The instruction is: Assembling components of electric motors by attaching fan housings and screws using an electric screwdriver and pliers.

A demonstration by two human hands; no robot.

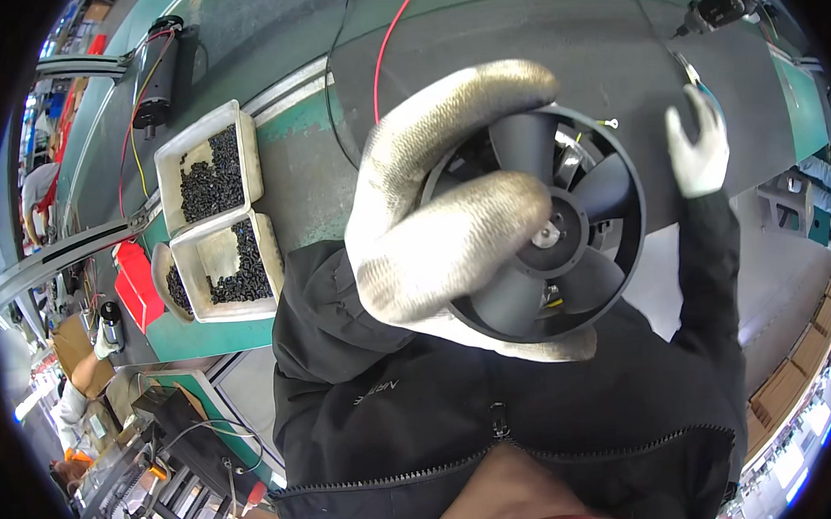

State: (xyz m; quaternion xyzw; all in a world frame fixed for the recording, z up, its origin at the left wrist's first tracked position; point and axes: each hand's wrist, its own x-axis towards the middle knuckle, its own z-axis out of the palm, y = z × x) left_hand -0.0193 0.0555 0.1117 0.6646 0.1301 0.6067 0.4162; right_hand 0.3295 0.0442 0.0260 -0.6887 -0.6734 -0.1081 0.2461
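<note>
In a pale grey-white glove, my left hand (452,244) grips a black fan (633,241) with a round outer ring. Its fingers curl over the rim and toward the hub, covering part of the blades. A short yellow wire with a ring terminal (611,123) sticks out beyond the ring. To the right, my gloved right hand (701,154) reaches over the dark mat, thumb and fingers apart. Right at its fingertips is a slim hand tool with a blue handle (695,74); whether they touch it I cannot tell.
White bins (181,234) of small black parts stand on the green bench at left, beside a red container (137,288). A black cylindrical motor (159,80) lies farther back. A black power screwdriver (722,7) is at far right. At left, a co-worker's gloved hand (106,344) holds a black cylinder.
</note>
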